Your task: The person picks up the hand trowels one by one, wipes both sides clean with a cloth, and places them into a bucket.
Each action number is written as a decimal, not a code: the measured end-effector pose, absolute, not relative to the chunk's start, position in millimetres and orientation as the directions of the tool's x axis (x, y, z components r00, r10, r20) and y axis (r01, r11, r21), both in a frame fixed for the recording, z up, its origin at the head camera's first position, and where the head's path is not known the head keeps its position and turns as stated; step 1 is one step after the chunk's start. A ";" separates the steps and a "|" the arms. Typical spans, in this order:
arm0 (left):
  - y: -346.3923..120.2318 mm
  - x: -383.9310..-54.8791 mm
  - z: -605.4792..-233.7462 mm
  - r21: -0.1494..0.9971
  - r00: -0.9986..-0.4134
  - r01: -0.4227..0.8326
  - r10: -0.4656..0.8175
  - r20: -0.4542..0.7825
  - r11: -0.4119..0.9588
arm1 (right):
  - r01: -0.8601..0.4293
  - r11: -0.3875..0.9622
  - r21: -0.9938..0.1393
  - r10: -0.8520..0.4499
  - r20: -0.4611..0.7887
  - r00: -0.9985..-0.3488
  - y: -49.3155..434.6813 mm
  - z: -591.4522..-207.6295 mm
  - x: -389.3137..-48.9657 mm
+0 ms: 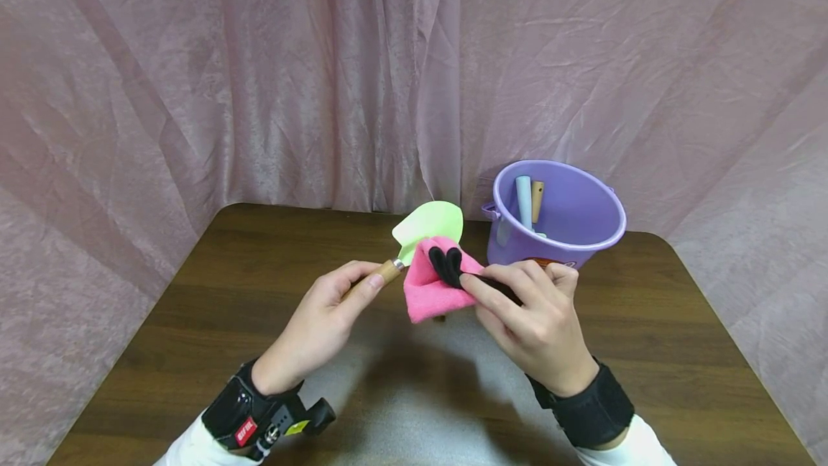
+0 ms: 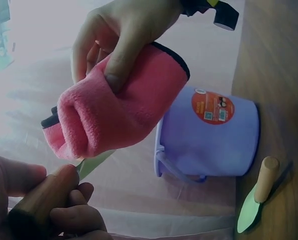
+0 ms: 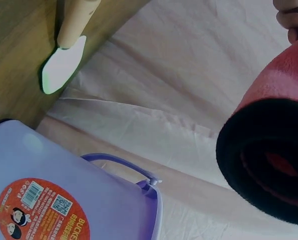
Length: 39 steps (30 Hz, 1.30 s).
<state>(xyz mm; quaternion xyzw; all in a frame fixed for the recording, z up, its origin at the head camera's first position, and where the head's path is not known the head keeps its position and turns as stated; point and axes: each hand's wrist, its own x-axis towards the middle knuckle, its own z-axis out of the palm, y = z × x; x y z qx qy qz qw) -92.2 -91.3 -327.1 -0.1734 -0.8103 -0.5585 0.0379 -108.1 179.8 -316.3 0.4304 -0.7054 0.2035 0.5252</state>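
Observation:
In the head view my left hand [image 1: 326, 318] grips the wooden handle of a small garden trowel [image 1: 428, 223] with a pale green blade, held above the table. My right hand [image 1: 533, 311] pinches a folded pink cloth [image 1: 430, 297] with black edging. The cloth covers the lower part of the blade near its neck; whether it presses on the blade is hard to tell. In the left wrist view the cloth [image 2: 133, 107] hangs bunched over the blade. Another green trowel with a wooden handle [image 2: 267, 179] lies on the table, mostly hidden in the head view.
A purple bucket [image 1: 550, 236] stands at the table's back right, holding a light blue handle [image 1: 524, 201] and a wooden handle [image 1: 537, 200]. Pink curtains [image 1: 336, 78] hang behind the brown table [image 1: 259, 257].

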 end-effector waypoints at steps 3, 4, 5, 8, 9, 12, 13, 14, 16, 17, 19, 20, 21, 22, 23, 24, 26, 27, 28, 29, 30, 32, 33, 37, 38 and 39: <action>-91.8 -92.1 -326.1 0.909 -0.939 0.308 0.240 0.245 0.280 | -0.824 0.540 0.172 -0.406 0.911 -0.076 180.0 -315.8 -108.2; -91.9 -92.0 -325.8 0.913 -0.940 0.304 0.241 0.242 0.272 | -0.823 0.542 0.171 -0.407 0.910 -0.078 180.2 -315.8 -108.4; -92.1 -91.7 -325.5 0.916 -0.941 0.300 0.240 0.239 0.266 | -0.821 0.545 0.169 -0.407 0.910 -0.082 180.7 -315.8 -108.6; -92.5 -91.0 -324.9 0.918 -0.944 0.293 0.235 0.232 0.267 | -0.810 0.565 0.155 -0.392 0.915 -0.098 182.4 -315.6 -109.3; -92.6 -90.9 -324.9 0.918 -0.944 0.292 0.235 0.231 0.268 | -0.805 0.574 0.149 -0.384 0.918 -0.104 183.1 -315.6 -109.7; -92.7 -90.6 -324.7 0.916 -0.944 0.292 0.237 0.230 0.276 | -0.784 0.609 0.124 -0.355 0.926 -0.129 185.7 -315.6 -110.7; -92.8 -90.5 -324.7 0.913 -0.943 0.295 0.238 0.231 0.281 | -0.775 0.621 0.113 -0.345 0.928 -0.141 186.7 -315.7 -111.1; -92.9 -90.5 -324.7 0.911 -0.943 0.297 0.239 0.232 0.286 | -0.768 0.633 0.101 -0.335 0.930 -0.153 187.9 -315.9 -111.6; -92.8 -90.6 -324.7 0.906 -0.940 0.305 0.245 0.237 0.295 | -0.752 0.655 0.074 -0.318 0.930 -0.186 190.6 -316.9 -112.4; -92.8 -90.6 -324.7 0.903 -0.939 0.309 0.247 0.240 0.299 | -0.744 0.665 0.060 -0.310 0.929 -0.202 192.2 -317.6 -112.9; -92.7 -90.5 -324.8 0.895 -0.936 0.318 0.252 0.245 0.312 | -0.730 0.683 0.031 -0.295 0.926 -0.237 195.4 -318.9 -114.1; -92.6 -90.5 -324.7 0.890 -0.934 0.324 0.255 0.249 0.320 | -0.723 0.691 0.015 -0.287 0.924 -0.254 196.9 -319.8 -114.7; -92.4 -90.5 -324.7 0.884 -0.933 0.331 0.257 0.253 0.330 | -0.715 0.699 0.000 -0.277 0.922 -0.271 198.5 -320.7 -115.3; -92.3 -90.4 -324.6 0.876 -0.931 0.338 0.259 0.258 0.343 | -0.706 0.708 -0.014 -0.265 0.921 -0.285 199.8 -321.4 -116.2; -92.2 -90.3 -324.6 0.870 -0.929 0.344 0.261 0.262 0.353 | -0.698 0.716 -0.029 -0.252 0.921 -0.297 201.1 -322.2 -117.0; -92.0 -90.2 -324.6 0.864 -0.927 0.351 0.264 0.266 0.360 | -0.687 0.725 -0.043 -0.237 0.922 -0.308 202.4 -323.0 -117.8; -91.7 -90.0 -324.7 0.855 -0.923 0.361 0.271 0.272 0.371 | -0.665 0.743 -0.072 -0.205 0.922 -0.328 204.9 -324.2 -119.2; -91.5 -89.9 -324.7 0.853 -0.922 0.365 0.275 0.274 0.372 | -0.654 0.752 -0.087 -0.191 0.920 -0.341 206.3 -324.7 -119.7; -91.2 -89.8 -324.8 0.852 -0.920 0.368 0.277 0.276 0.373 | -0.642 0.760 -0.102 -0.175 0.919 -0.353 207.5 -325.2 -120.2; -90.9 -89.7 -324.8 0.852 -0.918 0.371 0.282 0.278 0.369 | -0.630 0.768 -0.116 -0.163 0.916 -0.367 208.8 -325.5 -120.6; -90.7 -89.5 -324.8 0.852 -0.917 0.373 0.285 0.278 0.368 | -0.618 0.775 -0.130 -0.151 0.912 -0.381 210.0 -325.8 -121.0; -90.1 -89.2 -324.8 0.850 -0.915 0.376 0.290 0.280 0.368 | -0.599 0.786 -0.153 -0.133 0.904 -0.406 212.1 -326.2 -121.8; -89.9 -89.0 -324.7 0.850 -0.915 0.377 0.291 0.280 0.367 | -0.590 0.791 -0.163 -0.123 0.902 -0.414 212.9 -326.3 -122.2; -88.7 -87.8 -323.9 0.852 -0.914 0.376 0.299 0.276 0.364 | -0.559 0.808 -0.188 -0.085 0.900 -0.427 215.0 -326.3 -123.7; -88.4 -87.5 -323.6 0.853 -0.913 0.376 0.300 0.275 0.363 | -0.551 0.812 -0.193 -0.076 0.900 -0.429 215.3 -326.2 -123.8; -88.1 -87.2 -323.4 0.853 -0.913 0.376 0.302 0.274 0.363 | -0.543 0.816 -0.198 -0.067 0.901 -0.429 215.5 -326.1 -124.1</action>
